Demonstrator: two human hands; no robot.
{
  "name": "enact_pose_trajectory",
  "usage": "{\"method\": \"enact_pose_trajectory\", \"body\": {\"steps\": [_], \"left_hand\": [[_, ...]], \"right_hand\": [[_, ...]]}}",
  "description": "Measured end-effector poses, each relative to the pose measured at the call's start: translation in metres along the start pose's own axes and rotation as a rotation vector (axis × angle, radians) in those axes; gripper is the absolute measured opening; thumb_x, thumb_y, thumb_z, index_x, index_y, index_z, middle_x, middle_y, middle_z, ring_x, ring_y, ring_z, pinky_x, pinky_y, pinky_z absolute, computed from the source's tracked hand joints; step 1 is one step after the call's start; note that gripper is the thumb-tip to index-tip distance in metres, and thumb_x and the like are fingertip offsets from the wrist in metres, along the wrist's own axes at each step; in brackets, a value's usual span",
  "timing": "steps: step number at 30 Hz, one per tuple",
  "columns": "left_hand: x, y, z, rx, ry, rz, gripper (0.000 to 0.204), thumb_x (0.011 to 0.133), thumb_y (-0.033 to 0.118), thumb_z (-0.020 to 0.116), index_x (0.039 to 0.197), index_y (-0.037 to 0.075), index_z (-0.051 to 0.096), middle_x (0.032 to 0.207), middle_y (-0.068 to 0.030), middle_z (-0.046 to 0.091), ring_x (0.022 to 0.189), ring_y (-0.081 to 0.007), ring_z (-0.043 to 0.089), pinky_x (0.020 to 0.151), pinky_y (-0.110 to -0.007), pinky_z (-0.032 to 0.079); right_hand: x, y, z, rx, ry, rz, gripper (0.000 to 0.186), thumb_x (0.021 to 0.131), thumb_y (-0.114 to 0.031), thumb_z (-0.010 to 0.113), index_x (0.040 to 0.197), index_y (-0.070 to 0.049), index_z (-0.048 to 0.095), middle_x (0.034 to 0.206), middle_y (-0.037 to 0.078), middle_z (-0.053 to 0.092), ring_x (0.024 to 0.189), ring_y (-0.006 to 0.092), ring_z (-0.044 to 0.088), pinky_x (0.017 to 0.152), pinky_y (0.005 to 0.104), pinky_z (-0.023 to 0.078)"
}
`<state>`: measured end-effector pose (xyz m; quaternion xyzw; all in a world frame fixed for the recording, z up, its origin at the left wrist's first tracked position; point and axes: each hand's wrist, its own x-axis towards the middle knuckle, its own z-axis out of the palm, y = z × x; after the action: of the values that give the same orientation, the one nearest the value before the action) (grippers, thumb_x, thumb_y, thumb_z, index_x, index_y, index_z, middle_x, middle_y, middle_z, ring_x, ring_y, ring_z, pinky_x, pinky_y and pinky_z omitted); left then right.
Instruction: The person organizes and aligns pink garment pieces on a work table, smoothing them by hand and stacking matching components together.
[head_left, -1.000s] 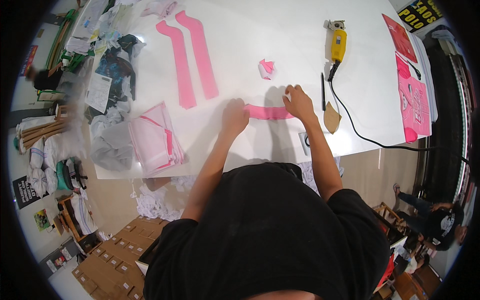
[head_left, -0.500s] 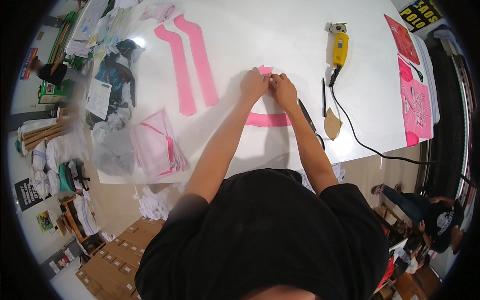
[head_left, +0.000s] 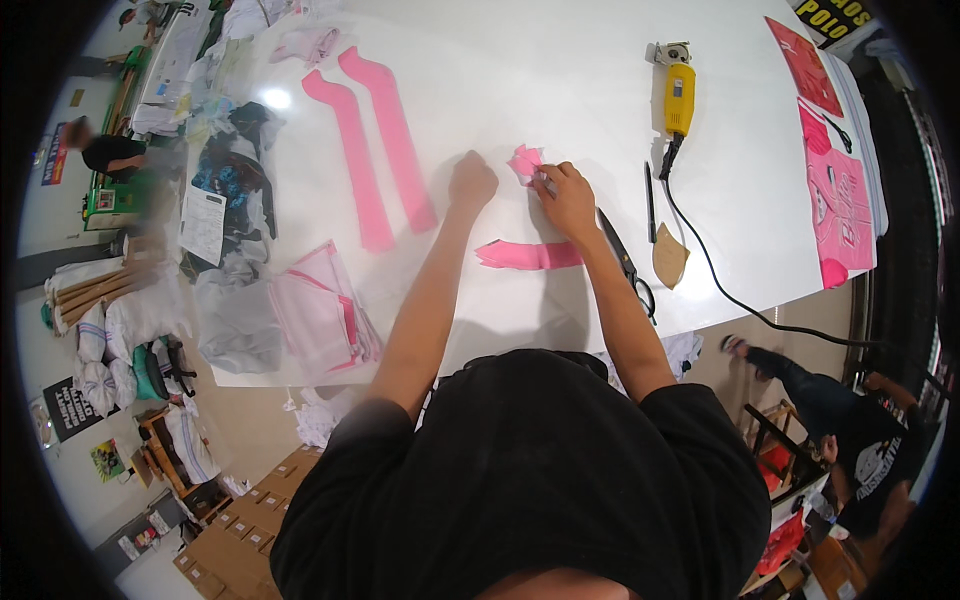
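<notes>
My left hand (head_left: 472,182) is above the white table (head_left: 500,90), left of a crumpled pink-and-white piece (head_left: 523,160); its fingers are curled under and blurred. My right hand (head_left: 563,195) pinches the right edge of that piece. Below both hands lies a short pink strip (head_left: 528,255), with one end partly under my right forearm. Black scissors (head_left: 628,262) lie beside that forearm, near a black pen-like stick (head_left: 651,200) and a tan pattern piece (head_left: 670,255). Two long pink strips (head_left: 385,145) lie to the left.
A yellow electric cutter (head_left: 678,98) with its cable lies at right, pink garments (head_left: 830,210) beyond. Folded sheer pink fabric (head_left: 315,305) and dark scraps (head_left: 230,170) cover the table's left. One person (head_left: 110,150) is at far left, another (head_left: 850,440) at lower right.
Both hands moved from the short strip up to the small crumpled piece; my left hand has since drawn leftward off it, while my right keeps hold. The person at lower right has moved.
</notes>
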<state>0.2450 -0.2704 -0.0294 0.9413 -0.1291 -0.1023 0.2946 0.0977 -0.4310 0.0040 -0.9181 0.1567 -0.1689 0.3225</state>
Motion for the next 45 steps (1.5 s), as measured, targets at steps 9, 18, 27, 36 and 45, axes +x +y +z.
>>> {"method": "enact_pose_trajectory", "body": {"steps": [9, 18, 27, 36, 45], "left_hand": [[-0.018, 0.06, 0.001, -0.029, -0.122, 0.003, 0.037, 0.087, 0.036, 0.078, 0.104, 0.003, 0.07, 0.101, -0.0179, 0.076, 0.099, -0.0359, 0.074, 0.085, -0.045, 0.057], [-0.015, 0.004, -0.005, -0.037, -0.026, 0.033, 0.024, 0.088, 0.021, 0.075, 0.103, 0.003, 0.071, 0.103, -0.0175, 0.076, 0.098, -0.0351, 0.074, 0.086, -0.044, 0.058], [-0.028, -0.023, -0.024, -0.171, -0.011, 0.013, 0.022, 0.091, 0.019, 0.071, 0.105, 0.002, 0.067, 0.102, -0.0181, 0.075, 0.098, -0.0331, 0.073, 0.086, -0.043, 0.057], [-0.024, -0.019, -0.027, -0.218, 0.024, 0.022, 0.029, 0.094, 0.026, 0.072, 0.106, 0.0, 0.068, 0.101, -0.018, 0.076, 0.091, -0.0305, 0.075, 0.083, -0.04, 0.057], [-0.035, 0.005, -0.021, -0.143, 0.218, 0.311, 0.025, 0.094, 0.024, 0.071, 0.112, 0.006, 0.068, 0.105, -0.016, 0.067, 0.093, -0.0351, 0.066, 0.082, -0.046, 0.052]], "right_hand": [[0.025, -0.005, 0.0, -0.038, -0.054, 0.181, 0.03, 0.098, -0.029, 0.068, 0.119, -0.008, 0.069, 0.111, 0.012, 0.068, 0.095, 0.0334, 0.071, 0.081, 0.0451, 0.056], [0.026, 0.011, 0.008, -0.033, -0.082, 0.168, 0.022, 0.097, -0.029, 0.069, 0.106, -0.009, 0.071, 0.103, 0.008, 0.07, 0.091, 0.0284, 0.072, 0.077, 0.0429, 0.057], [0.032, -0.013, 0.005, -0.058, -0.081, 0.222, 0.021, 0.097, -0.028, 0.065, 0.103, -0.008, 0.071, 0.104, 0.012, 0.069, 0.088, 0.0318, 0.072, 0.076, 0.0451, 0.057], [0.038, -0.045, 0.042, 0.008, -0.021, -0.117, 0.018, 0.093, -0.024, 0.068, 0.099, -0.007, 0.072, 0.099, 0.014, 0.068, 0.085, 0.0345, 0.07, 0.073, 0.0471, 0.055], [0.008, -0.015, 0.027, 0.027, 0.065, 0.078, 0.021, 0.093, -0.026, 0.073, 0.102, -0.007, 0.073, 0.101, 0.012, 0.07, 0.083, 0.0301, 0.07, 0.076, 0.0437, 0.055]]}}
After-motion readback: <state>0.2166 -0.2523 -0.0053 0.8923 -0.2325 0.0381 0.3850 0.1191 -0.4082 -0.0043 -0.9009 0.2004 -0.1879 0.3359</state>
